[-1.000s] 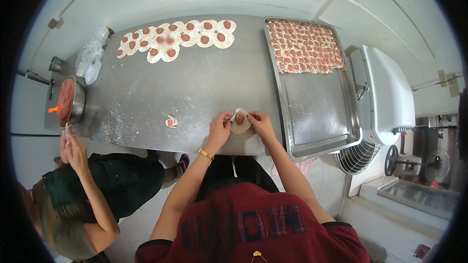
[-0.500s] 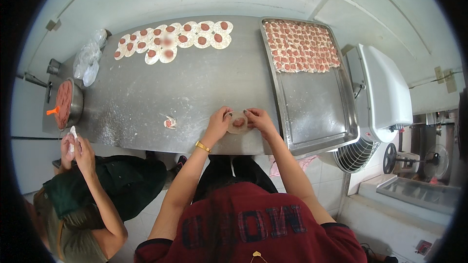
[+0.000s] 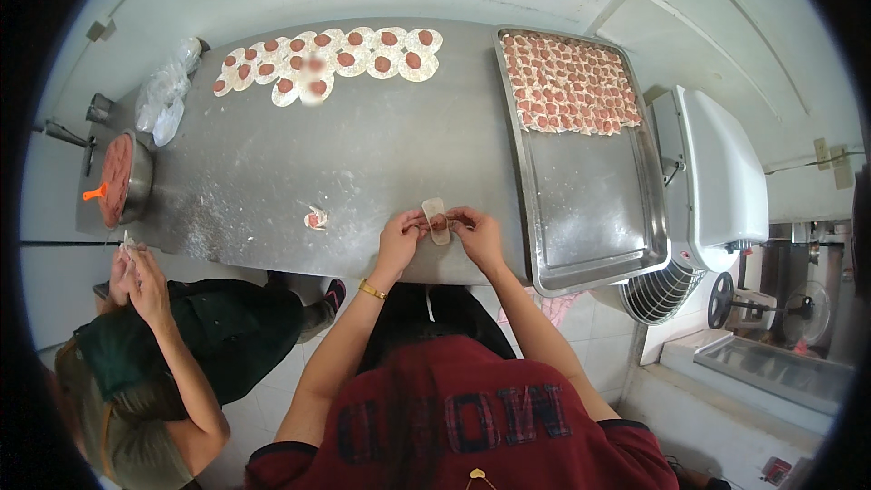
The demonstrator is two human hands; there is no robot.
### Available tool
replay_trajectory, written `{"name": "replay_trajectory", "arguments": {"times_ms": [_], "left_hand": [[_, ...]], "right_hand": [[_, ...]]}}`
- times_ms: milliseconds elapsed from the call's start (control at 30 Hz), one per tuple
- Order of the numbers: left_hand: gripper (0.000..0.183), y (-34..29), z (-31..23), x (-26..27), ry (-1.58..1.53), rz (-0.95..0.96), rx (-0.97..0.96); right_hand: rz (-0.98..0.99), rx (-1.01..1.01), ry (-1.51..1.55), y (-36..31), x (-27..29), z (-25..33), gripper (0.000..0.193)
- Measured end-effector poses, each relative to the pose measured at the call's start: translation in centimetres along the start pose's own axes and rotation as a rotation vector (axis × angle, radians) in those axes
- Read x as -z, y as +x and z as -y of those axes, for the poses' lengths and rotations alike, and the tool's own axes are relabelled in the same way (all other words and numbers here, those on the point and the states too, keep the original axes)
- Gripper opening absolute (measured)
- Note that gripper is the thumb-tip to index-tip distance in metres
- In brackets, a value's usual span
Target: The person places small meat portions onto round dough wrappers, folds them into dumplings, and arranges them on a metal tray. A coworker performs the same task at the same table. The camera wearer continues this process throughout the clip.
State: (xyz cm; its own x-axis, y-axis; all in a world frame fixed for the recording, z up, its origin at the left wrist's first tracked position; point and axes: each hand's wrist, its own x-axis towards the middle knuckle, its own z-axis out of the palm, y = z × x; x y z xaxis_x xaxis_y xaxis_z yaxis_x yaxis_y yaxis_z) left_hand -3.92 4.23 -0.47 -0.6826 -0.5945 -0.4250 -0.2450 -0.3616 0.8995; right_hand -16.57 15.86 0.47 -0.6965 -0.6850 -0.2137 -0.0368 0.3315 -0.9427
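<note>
Above the table's near edge, a thin dumpling wrapper [image 3: 435, 210] with a patch of reddish meat filling is held between my two hands. Its sides are drawn inward, leaving a narrow upright strip. My left hand [image 3: 400, 238] pinches the left side and wears a gold bracelet at the wrist. The fingers of my right hand [image 3: 478, 234] close on the wrapper's right side. Lying on the table to the left is a small filled dumpling [image 3: 315, 219], pleated and open-topped.
Wrappers topped with meat [image 3: 382, 63] lie in overlapping rows at the far side. Right, a metal tray [image 3: 594, 209] has packed dumplings [image 3: 572, 82] in its far half. A bowl of meat filling [image 3: 142, 172] stands left. A co-worker's hands [image 3: 141, 281] work a white wrapper nearby.
The wrapper, round and spread before, is now folded in from both sides into a narrow strip. The co-worker's hands have shifted slightly on their wrapper.
</note>
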Motion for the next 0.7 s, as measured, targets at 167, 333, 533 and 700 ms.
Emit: {"name": "replay_trajectory", "arguments": {"times_ms": [167,333,533,700], "left_hand": [[0.021,-0.5,0.0,-0.6,0.053,0.006,-0.141],[0.018,-0.1,-0.6,-0.6,-0.001,0.068,-0.039],[0.011,0.3,-1.5,-1.4,-0.535,0.118,0.056],[0.007,-0.2,-2.3,-2.2,-0.559,0.156,0.022]], "right_hand": [[0.003,0.148,0.064,-1.0,-0.3,0.1,0.023],[0.016,-0.074,0.302,-0.7,0.4,0.0,0.02],[0.093,0.047,0.702,-1.5,1.3,1.7,0.022],[0.048,0.151,0.546,-1.7,1.7,2.5,0.019]]}}
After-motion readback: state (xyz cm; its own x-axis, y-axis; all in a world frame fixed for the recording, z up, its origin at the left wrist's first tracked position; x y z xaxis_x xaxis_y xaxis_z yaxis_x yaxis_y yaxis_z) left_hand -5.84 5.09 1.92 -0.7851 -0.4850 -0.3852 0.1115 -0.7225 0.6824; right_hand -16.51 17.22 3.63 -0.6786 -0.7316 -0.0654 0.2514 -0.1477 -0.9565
